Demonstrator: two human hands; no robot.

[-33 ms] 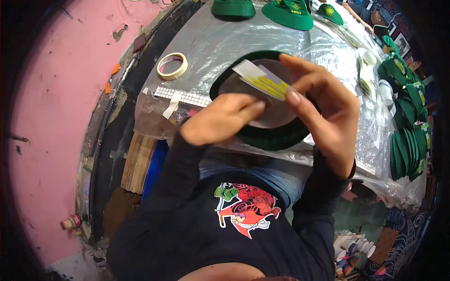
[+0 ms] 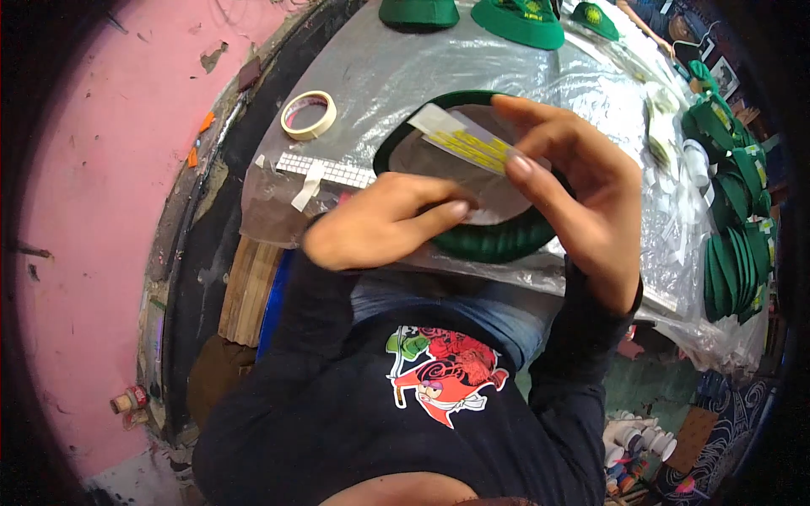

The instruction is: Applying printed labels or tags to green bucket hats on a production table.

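A green hat (image 2: 498,244) with a greyish middle lies before me at the table's near side, partly covered by both hands. My right hand (image 2: 582,181) pinches one end of a pale strip printed in yellow (image 2: 464,142) between thumb and fingers, and the strip slants across the hat. My left hand (image 2: 380,221) is over the hat's near left part, thumb and forefinger drawn together. Whether anything small is between those fingertips I cannot make out.
Plastic sheeting (image 2: 363,84) covers the table. Left of the hat are a roll of masking tape (image 2: 308,115) and a strip of small white squares (image 2: 325,170). Green hats (image 2: 519,24) stand at the far edge; stacked green pieces (image 2: 732,270) line the right. Another person's arm (image 2: 645,29) shows far right.
My left hand has shifted a little left and toward me. The strip in my right hand has moved slightly left, and its yellow print shows more clearly.
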